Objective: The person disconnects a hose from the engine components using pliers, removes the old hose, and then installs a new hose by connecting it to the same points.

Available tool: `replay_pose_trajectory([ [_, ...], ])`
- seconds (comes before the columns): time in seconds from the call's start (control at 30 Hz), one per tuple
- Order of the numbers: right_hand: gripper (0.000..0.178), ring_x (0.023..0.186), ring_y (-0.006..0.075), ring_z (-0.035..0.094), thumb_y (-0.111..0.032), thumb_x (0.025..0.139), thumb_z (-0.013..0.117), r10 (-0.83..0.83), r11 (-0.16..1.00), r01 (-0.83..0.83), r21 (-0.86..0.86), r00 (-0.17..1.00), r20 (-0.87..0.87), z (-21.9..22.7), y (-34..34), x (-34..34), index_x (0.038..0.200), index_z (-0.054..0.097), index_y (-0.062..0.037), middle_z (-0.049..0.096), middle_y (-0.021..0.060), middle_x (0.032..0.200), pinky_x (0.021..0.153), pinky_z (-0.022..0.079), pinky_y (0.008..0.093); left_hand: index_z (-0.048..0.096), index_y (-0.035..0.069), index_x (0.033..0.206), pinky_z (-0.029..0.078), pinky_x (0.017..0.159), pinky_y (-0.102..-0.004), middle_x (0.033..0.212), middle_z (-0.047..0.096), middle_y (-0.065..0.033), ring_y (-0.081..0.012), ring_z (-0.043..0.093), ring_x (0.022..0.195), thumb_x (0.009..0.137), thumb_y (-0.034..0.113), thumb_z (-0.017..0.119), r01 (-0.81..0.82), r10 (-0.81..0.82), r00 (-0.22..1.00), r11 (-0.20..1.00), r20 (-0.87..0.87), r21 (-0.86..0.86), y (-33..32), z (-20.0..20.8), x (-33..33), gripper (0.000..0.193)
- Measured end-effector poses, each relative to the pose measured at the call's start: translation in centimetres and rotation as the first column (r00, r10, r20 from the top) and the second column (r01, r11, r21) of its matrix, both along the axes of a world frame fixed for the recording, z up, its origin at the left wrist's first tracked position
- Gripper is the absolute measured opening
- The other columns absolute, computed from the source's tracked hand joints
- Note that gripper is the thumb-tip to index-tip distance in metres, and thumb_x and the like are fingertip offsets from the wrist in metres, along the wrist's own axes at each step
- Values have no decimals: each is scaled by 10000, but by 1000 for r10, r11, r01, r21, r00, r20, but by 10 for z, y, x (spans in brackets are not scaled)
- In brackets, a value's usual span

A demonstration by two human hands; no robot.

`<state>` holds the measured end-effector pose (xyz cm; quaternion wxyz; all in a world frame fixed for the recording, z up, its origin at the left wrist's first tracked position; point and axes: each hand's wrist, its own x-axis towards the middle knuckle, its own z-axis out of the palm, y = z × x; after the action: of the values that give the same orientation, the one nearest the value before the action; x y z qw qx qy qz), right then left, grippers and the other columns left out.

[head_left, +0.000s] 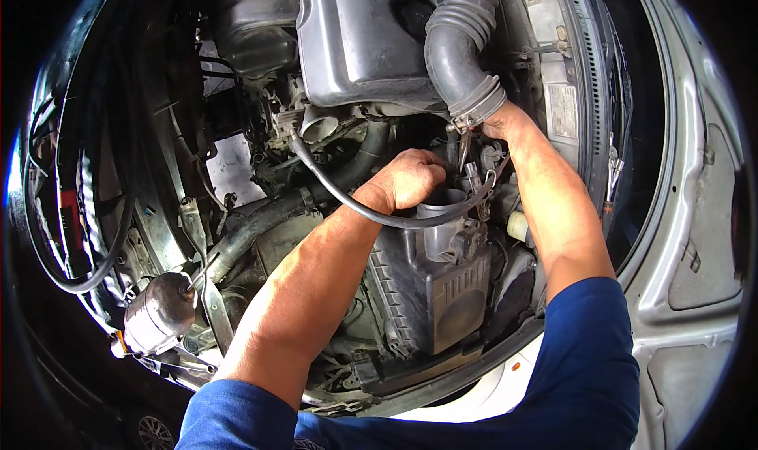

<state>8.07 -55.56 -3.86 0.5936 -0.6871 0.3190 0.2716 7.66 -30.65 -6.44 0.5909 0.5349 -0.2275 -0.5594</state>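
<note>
My left hand (414,177) is closed beside the round outlet (442,204) of the black air filter housing (458,292). Its fingertips point down into the engine bay, and what they grip, if anything, is hidden. My right hand (509,121) reaches in behind the clamped end of the ribbed black air intake hose (456,59). Most of its fingers are hidden there, so I cannot see whether they hold the hose. A metal band clamp (478,104) circles the hose end, which stands apart from the housing outlet. A thin black hose (355,204) arches over my left wrist.
A grey engine cover (367,39) lies at the far middle. A thick black radiator hose (253,227) runs to the left of my left forearm. At the lower left is a rounded metal canister (160,314). The car's fender edge (474,395) crosses in front of me.
</note>
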Motion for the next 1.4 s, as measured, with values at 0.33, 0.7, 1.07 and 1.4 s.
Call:
replay_pose_trajectory([
  [0.33,148,771,123,606,-222,850,675,-77,997,78,15,996,-55,-9,-2,2,956,643,-124,663,6,864,646,453,283,643,-42,1111,474,869,-327,1037,659,-193,-252,618,983,806,194,544,-3,13,993,997,120,-81,-4,-14,-7,398],
  [0.7,157,716,114,570,-270,834,689,-52,998,48,-26,989,-136,-3,-2,-1,930,641,-156,642,-14,815,626,419,293,649,-45,1098,468,881,-333,1053,659,-199,-260,616,996,815,194,546,28,-25,999,998,42,-54,-1,-8,-3,385],
  [1.07,164,678,116,551,-299,836,691,-53,992,40,-116,993,-106,-4,0,-4,915,641,-164,634,-21,789,623,407,303,663,-47,1064,464,892,-336,1042,669,-199,-263,616,1006,817,184,547,4,-1,999,996,38,-87,-1,-10,-4,358],
  [1.4,124,596,160,553,-183,828,666,-105,993,91,-80,977,-186,6,-19,6,782,582,-105,571,15,714,588,511,329,594,-50,1192,439,963,-353,1142,630,-246,-320,597,1087,768,166,483,-151,140,982,985,122,83,17,-8,-4,488],
])
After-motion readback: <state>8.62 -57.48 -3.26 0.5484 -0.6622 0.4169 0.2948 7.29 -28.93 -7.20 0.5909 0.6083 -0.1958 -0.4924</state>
